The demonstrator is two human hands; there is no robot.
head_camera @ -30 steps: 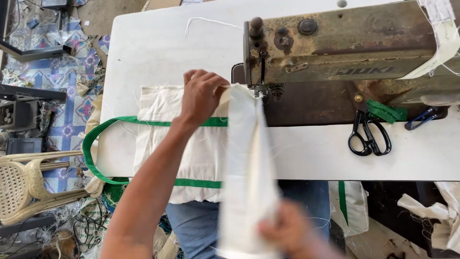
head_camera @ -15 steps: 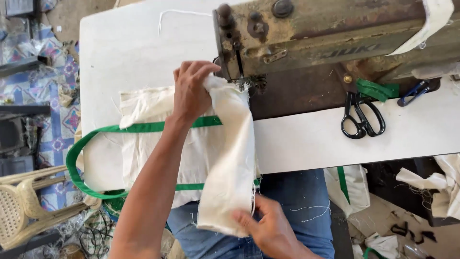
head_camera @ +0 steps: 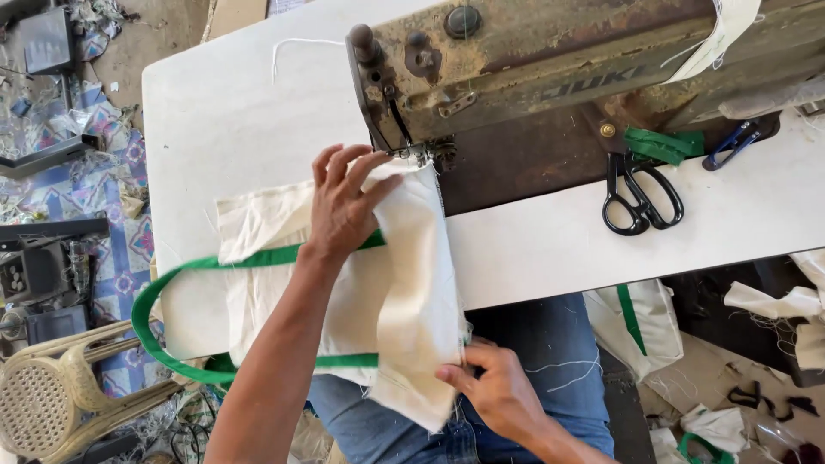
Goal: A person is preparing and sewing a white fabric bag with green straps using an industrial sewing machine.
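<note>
A green strap is looping off the bench's left edge. The left hand is pressing spread fingers flat on the cream cloth bag, whose long axis is running from the sewing machine toward the near edge, where the right hand is pinching its fold. Black scissors are lying rightward.

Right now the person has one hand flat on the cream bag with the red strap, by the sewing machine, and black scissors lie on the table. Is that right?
Not quite. The head view shows the strap is green, not red. The left hand does lie flat on the cream bag by the sewing machine, and black scissors lie on the table.
</note>
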